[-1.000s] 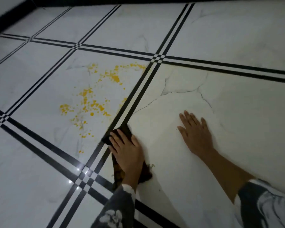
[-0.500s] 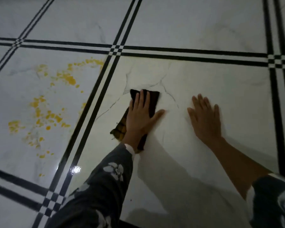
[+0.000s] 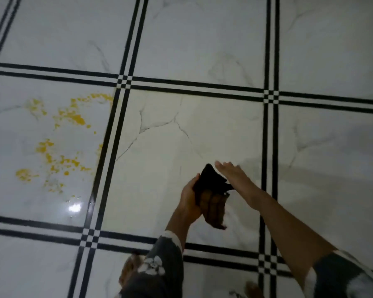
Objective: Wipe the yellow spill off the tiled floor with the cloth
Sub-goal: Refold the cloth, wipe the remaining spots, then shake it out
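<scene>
Yellow spill [image 3: 60, 143] lies in scattered blotches on the white tile at the left. A dark cloth [image 3: 212, 188], black above and brownish below, is lifted off the floor over the middle tile, well right of the spill. My left hand [image 3: 190, 200] grips the cloth from the left side. My right hand [image 3: 235, 174] is flat with straight fingers, resting against the cloth's upper right edge.
The tiled floor [image 3: 202, 50] is white marble-look with double black lines between tiles. A bright light reflection [image 3: 74, 207] shows below the spill. My knee or foot [image 3: 128, 272] is at the bottom edge near my sleeve.
The cloth was pressed flat on the floor under my left hand; now it is lifted and bunched. My right hand has left the floor and come to the cloth. The view has shifted right.
</scene>
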`<action>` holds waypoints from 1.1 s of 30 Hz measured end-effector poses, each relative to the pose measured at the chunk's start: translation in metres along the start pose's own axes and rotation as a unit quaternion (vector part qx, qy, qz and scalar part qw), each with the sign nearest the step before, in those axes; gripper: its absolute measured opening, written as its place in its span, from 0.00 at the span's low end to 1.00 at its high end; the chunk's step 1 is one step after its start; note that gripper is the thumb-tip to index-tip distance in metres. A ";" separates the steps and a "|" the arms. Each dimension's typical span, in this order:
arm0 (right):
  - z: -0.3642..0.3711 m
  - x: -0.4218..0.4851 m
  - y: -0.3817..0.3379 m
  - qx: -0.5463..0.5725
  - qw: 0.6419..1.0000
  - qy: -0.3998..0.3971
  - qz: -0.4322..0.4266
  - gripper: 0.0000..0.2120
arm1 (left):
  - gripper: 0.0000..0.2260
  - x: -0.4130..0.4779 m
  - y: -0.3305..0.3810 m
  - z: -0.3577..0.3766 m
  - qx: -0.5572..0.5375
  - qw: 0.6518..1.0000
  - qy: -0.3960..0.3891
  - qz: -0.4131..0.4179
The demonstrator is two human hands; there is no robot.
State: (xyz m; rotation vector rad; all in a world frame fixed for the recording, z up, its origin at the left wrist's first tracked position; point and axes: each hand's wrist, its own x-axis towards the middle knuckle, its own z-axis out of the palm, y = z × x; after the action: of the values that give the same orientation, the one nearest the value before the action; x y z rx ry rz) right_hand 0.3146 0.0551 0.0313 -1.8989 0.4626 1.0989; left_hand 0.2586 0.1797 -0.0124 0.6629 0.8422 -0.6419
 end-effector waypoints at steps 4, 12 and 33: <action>-0.033 -0.111 -0.064 0.072 0.992 -0.094 0.040 0.27 | 0.27 -0.116 0.051 0.061 0.020 0.997 -0.043 -0.067; -0.058 -0.371 -0.224 0.193 0.979 0.066 -0.027 0.19 | 0.09 -0.387 0.167 0.173 0.377 0.924 -0.026 0.067; 0.106 -0.581 -0.286 0.248 0.966 0.037 -0.068 0.22 | 0.13 -0.671 0.280 0.046 0.416 0.897 -0.029 0.150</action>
State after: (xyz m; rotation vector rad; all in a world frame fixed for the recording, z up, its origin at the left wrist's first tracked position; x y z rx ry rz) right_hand 0.1368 0.2429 0.6349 -1.5041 0.5793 0.7370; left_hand 0.1431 0.4846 0.6392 1.5100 0.3592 -0.7262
